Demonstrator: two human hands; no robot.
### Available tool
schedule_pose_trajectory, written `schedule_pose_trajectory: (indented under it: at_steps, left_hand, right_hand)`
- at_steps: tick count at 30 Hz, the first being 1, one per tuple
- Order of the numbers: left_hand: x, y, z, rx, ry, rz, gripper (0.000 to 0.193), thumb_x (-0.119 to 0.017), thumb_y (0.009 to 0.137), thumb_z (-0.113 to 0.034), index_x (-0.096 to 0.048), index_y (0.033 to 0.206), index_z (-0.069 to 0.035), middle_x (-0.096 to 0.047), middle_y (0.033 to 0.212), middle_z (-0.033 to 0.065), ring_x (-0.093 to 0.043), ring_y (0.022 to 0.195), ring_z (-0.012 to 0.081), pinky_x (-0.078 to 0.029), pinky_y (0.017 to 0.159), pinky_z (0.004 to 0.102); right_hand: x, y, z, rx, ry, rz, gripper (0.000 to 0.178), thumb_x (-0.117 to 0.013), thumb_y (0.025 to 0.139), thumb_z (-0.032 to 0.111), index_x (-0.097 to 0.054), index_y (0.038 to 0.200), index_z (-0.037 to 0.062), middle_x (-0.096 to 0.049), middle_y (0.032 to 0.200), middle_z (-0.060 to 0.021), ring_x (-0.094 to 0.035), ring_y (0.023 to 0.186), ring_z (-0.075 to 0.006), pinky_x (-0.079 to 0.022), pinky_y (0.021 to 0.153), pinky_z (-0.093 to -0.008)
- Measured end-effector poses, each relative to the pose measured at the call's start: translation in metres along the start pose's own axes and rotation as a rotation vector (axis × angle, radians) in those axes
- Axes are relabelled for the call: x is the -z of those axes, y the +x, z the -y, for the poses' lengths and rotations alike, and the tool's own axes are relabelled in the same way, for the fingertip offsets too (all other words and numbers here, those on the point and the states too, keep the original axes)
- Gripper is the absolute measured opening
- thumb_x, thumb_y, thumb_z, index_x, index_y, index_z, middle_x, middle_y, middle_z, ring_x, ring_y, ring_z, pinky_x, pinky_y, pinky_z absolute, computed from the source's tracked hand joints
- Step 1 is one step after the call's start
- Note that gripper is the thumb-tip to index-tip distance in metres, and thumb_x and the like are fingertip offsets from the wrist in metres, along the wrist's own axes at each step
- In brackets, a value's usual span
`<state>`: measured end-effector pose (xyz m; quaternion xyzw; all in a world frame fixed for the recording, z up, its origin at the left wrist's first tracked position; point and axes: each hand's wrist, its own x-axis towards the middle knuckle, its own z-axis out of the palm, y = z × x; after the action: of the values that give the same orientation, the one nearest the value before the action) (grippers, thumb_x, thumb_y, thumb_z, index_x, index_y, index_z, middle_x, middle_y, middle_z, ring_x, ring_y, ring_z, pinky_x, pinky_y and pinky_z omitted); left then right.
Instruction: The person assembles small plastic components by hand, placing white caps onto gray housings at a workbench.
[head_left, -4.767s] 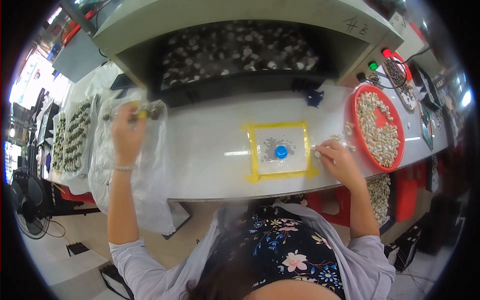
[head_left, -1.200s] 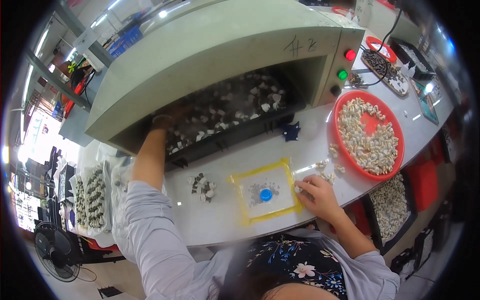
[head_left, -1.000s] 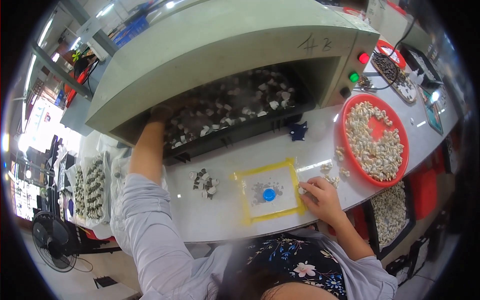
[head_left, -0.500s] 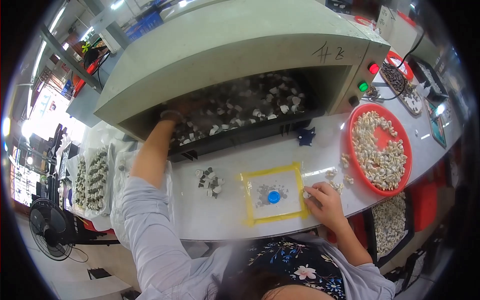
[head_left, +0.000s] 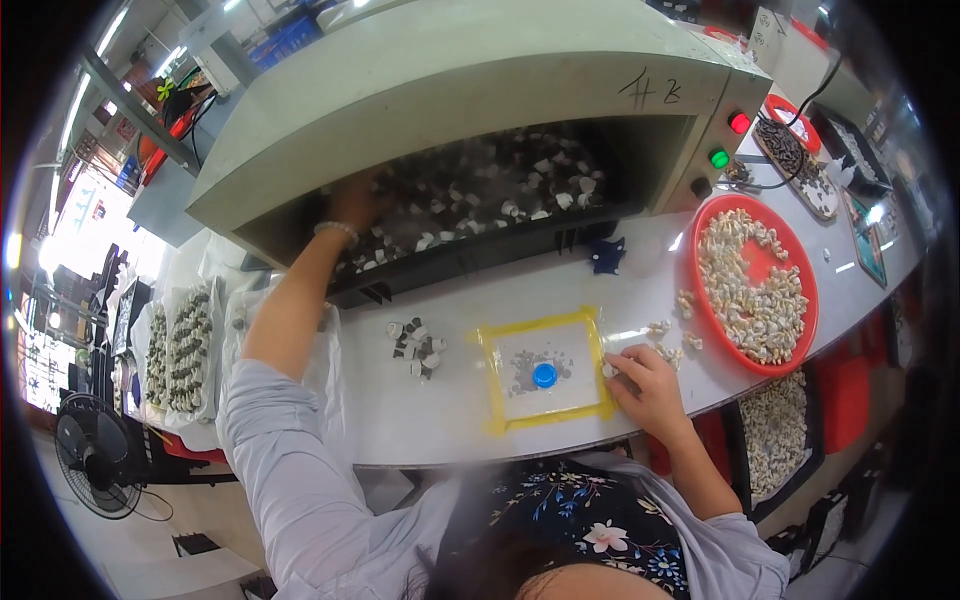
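My left arm reaches into a pale grey box-shaped machine (head_left: 450, 90), over a black tray (head_left: 450, 262) of small white and dark pieces (head_left: 500, 200). Deep in the shade my left hand (head_left: 357, 200) is dim, and its fingers cannot be made out. My right hand (head_left: 648, 392) rests on the white table by the right edge of a yellow-taped square (head_left: 548, 415). Its thumb and fingers pinch a small white piece (head_left: 610, 369). Inside the square, a blue cap (head_left: 544, 375) sits among grey flecks. A small pile of white and dark caps (head_left: 416, 347) lies left of it.
A red round basin (head_left: 700, 290) with many cream-coloured pieces stands at right, a few loose ones beside it. A dark blue star-shaped thing (head_left: 606, 256) lies before the machine. Trays with rows of pieces (head_left: 188, 345) are at left, near a black fan (head_left: 98, 450).
My left hand has shifted slightly up and back inside the machine. The whole view has moved a little. My right hand stays by the taped square with the white piece.
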<state>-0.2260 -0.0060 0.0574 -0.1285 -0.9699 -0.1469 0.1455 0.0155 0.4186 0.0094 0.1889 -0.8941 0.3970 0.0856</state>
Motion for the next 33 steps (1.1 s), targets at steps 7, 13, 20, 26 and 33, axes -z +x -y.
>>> schedule_pose_trajectory:
  at_steps: [7,13,20,26,33]
  left_hand:
    - [0.052,-0.055,-0.063,-0.049,0.042,0.004,0.037,-0.067,0.066,-0.013,-0.059,0.102,-0.016,-0.058,0.102,0.0152,-0.056,0.092,0.0317,-0.049,0.071,0.0403]
    - [0.072,-0.134,-0.12,-0.473,0.145,-0.121,0.03,-0.068,0.062,-0.01,-0.06,0.09,-0.015,-0.055,0.104,0.0141,-0.057,0.09,0.0293,-0.049,0.071,0.0368]
    - [0.023,-0.234,-0.113,-0.13,-0.066,0.031,0.032,-0.069,0.06,-0.012,-0.06,0.091,-0.013,-0.054,0.104,0.0135,-0.056,0.089,0.0303,-0.048,0.071,0.0354]
    - [0.017,-0.236,-0.118,-0.081,-0.081,0.036,0.034,-0.069,0.063,-0.019,-0.061,0.096,-0.013,-0.048,0.116,0.0152,-0.049,0.102,0.0332,-0.043,0.083,0.0411]
    - [0.029,-0.241,-0.132,-0.074,0.128,0.074,0.051,-0.069,0.065,-0.03,-0.057,0.111,-0.013,-0.041,0.128,0.0149,-0.04,0.115,0.0351,-0.031,0.096,0.0467]
  right_hand:
    - [-0.001,-0.001,0.003,-0.032,0.004,0.046,0.031,-0.066,0.068,0.002,-0.062,0.099,0.0035,-0.056,0.088,-0.0113,-0.058,0.075,-0.0236,-0.047,0.062,-0.0295]
    - [-0.005,-0.003,-0.004,0.011,-0.013,0.017,0.031,-0.066,0.069,0.0,-0.062,0.1,0.0031,-0.056,0.089,-0.0102,-0.059,0.069,-0.0213,-0.047,0.06,-0.028]
    - [-0.001,-0.002,0.008,0.07,-0.095,0.032,0.03,-0.064,0.073,0.002,-0.061,0.102,0.0024,-0.055,0.093,-0.0122,-0.057,0.075,-0.0226,-0.046,0.064,-0.029]
    - [-0.002,-0.001,0.008,0.073,-0.075,0.094,0.026,-0.061,0.075,0.002,-0.061,0.101,0.0012,-0.056,0.094,-0.0128,-0.056,0.077,-0.025,-0.046,0.068,-0.0316]
    - [-0.005,-0.012,0.005,0.021,0.031,0.115,0.02,-0.064,0.074,-0.001,-0.06,0.094,0.0009,-0.056,0.095,-0.009,-0.057,0.075,-0.0175,-0.048,0.06,-0.0257]
